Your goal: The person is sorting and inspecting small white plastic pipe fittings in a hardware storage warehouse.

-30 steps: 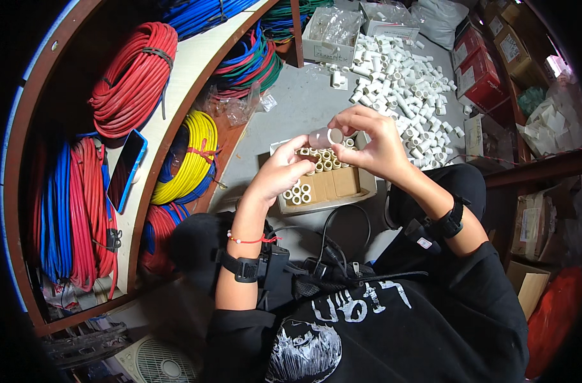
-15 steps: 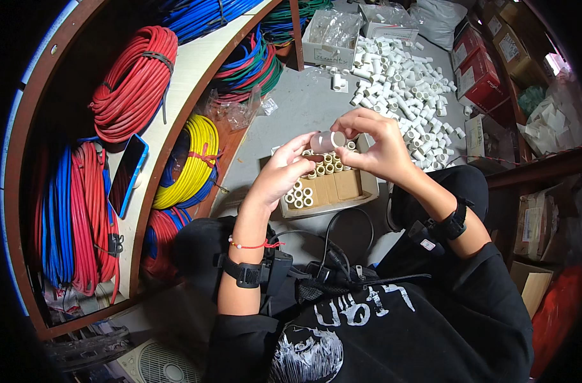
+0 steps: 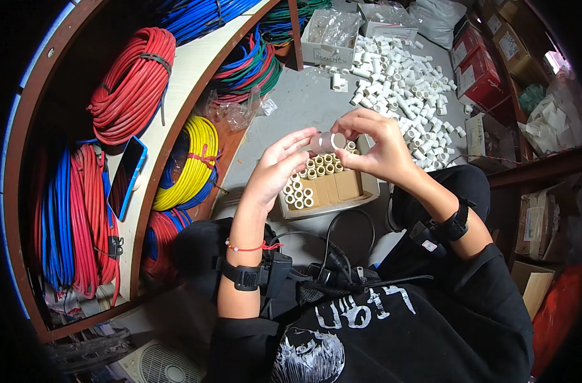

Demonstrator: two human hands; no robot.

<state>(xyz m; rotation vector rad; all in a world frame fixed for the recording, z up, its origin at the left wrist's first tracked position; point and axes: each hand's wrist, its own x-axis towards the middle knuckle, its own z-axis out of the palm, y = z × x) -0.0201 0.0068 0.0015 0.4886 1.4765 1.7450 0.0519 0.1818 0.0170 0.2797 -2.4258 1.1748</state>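
Above the carton, a short grey cylinder with a pale round end (image 3: pixel 330 142) lies nearly level between my hands; I cannot make out its exact kind. My right hand (image 3: pixel 381 145) grips it from the right with curled fingers and thumb. On its left side, my left hand (image 3: pixel 279 165) has its fingers stretched out and its thumb apart, close beside the cylinder. Below, the open cardboard carton (image 3: pixel 348 185) holds rows of white pipe fittings (image 3: pixel 321 170) standing on end, with bare cardboard at the near right.
A loose heap of white pipe fittings (image 3: pixel 399 89) covers the floor ahead. Shelves at left hold red cable coils (image 3: pixel 133 86), a yellow coil (image 3: pixel 192 163) and a blue-edged phone (image 3: pixel 130 175). Red boxes (image 3: pixel 479 73) stand at the far right. A black cable (image 3: pixel 351 220) loops near my lap.
The fingers of my left hand have straightened and spread away from the cylinder, and the hand has shifted slightly left. My right hand and the cylinder have barely moved.
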